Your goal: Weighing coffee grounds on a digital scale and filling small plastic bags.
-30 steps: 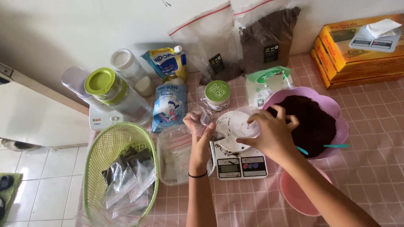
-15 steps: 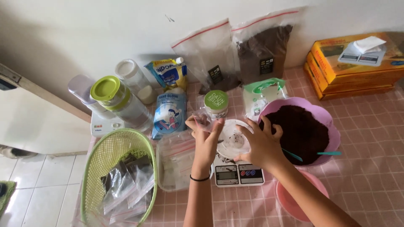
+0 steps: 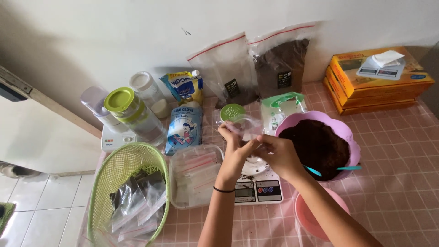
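My left hand [image 3: 234, 147] and my right hand [image 3: 277, 153] meet above a small white kitchen scale [image 3: 256, 188]. Both pinch a small clear plastic zip bag [image 3: 244, 126], held up over the scale. A black band circles my left wrist. To the right stands a purple flower-shaped bowl [image 3: 340, 129] filled with dark brown powder [image 3: 315, 146], with a teal spoon [image 3: 340, 169] resting at its edge. A pink bowl [image 3: 307, 214] lies below my right forearm.
A clear tub of empty zip bags [image 3: 194, 176] sits left of the scale. A green basket [image 3: 123, 192] holds filled bags. Jars, pouches and two large zip bags [image 3: 256, 68] line the wall. Orange boxes [image 3: 377, 77] are stacked at far right.
The hands have lifted from the white dish on the scale and now hold a small clear bag up between them. The view has shifted slightly.
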